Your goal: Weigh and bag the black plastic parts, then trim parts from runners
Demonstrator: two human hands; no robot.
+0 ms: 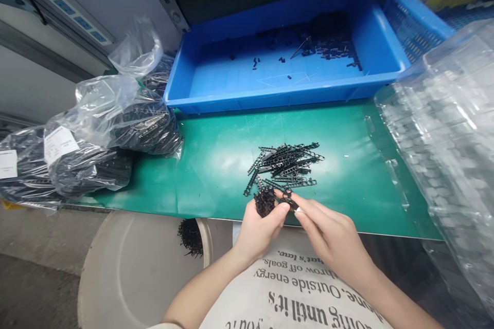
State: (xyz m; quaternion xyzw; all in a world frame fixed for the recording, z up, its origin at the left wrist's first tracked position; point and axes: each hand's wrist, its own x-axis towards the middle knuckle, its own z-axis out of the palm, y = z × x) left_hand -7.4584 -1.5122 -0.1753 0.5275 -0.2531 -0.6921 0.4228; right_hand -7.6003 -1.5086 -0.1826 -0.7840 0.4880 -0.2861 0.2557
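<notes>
A bundle of black plastic strips is gripped in my left hand, its fingers wrapped round it near the table's front edge. My right hand is closed on a small black piece, close against the left thumb. Just beyond both hands, a loose pile of black strips lies on the green table top. The fingertips of my right hand are partly hidden, and the fine shape of the piece there is hard to make out.
Behind the pile stands a blue tray with small black parts and a thin metal tool. Bagged black parts sit left, stacked clear plastic trays right. A round pale bin is below the left edge.
</notes>
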